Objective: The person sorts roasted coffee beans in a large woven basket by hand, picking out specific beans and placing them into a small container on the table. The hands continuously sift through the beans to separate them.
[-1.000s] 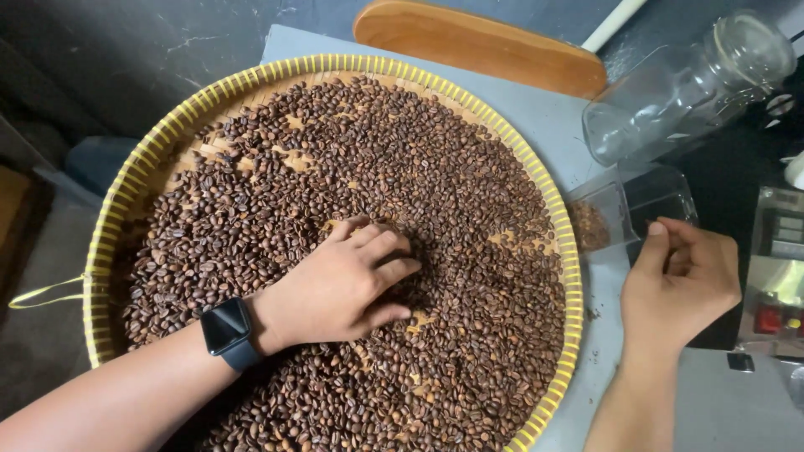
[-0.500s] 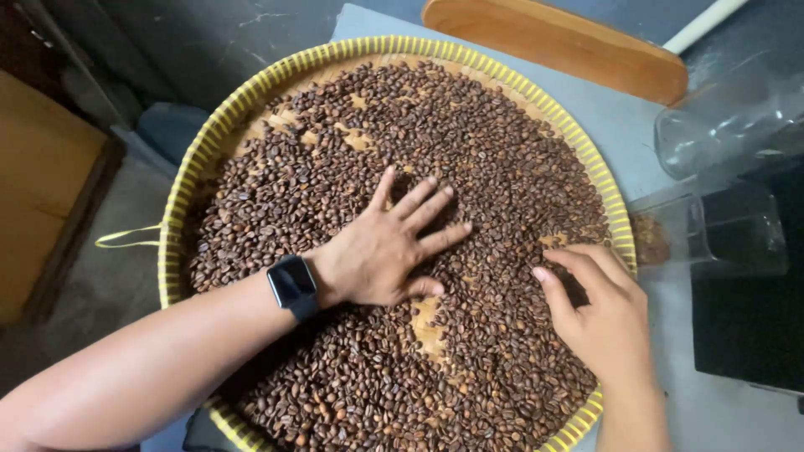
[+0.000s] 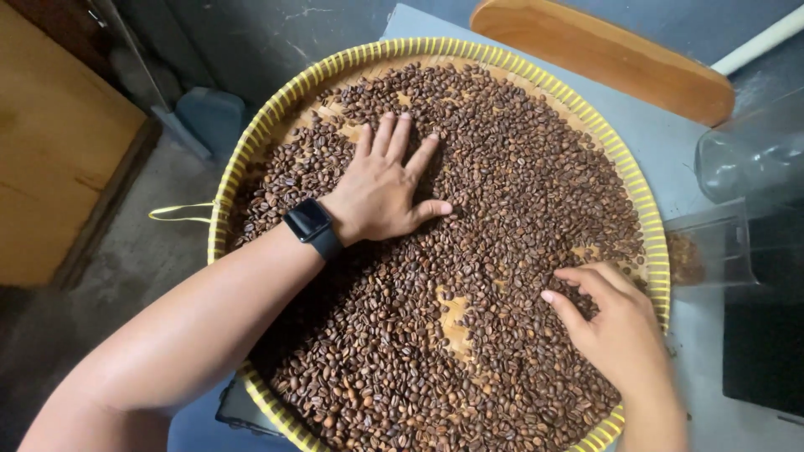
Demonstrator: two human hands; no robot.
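Note:
A big round woven tray with a yellow rim (image 3: 251, 146) holds a wide layer of brown roasted coffee beans (image 3: 502, 167). My left hand (image 3: 385, 188) lies flat on the beans in the upper left part of the tray, fingers spread, a black watch on the wrist. My right hand (image 3: 615, 322) rests on the beans near the tray's right rim, fingers bent down into them. Bare patches of tray bottom show between the two hands.
A wooden board (image 3: 603, 54) lies beyond the tray on the grey table. A clear glass jar (image 3: 749, 151) and a small clear container (image 3: 708, 247) stand at the right. A wooden cabinet (image 3: 50, 159) is on the left, over a concrete floor.
My left hand slid up and left across the beans and flattened out. My right hand came from the clear container at the right onto the beans by the tray's right rim.

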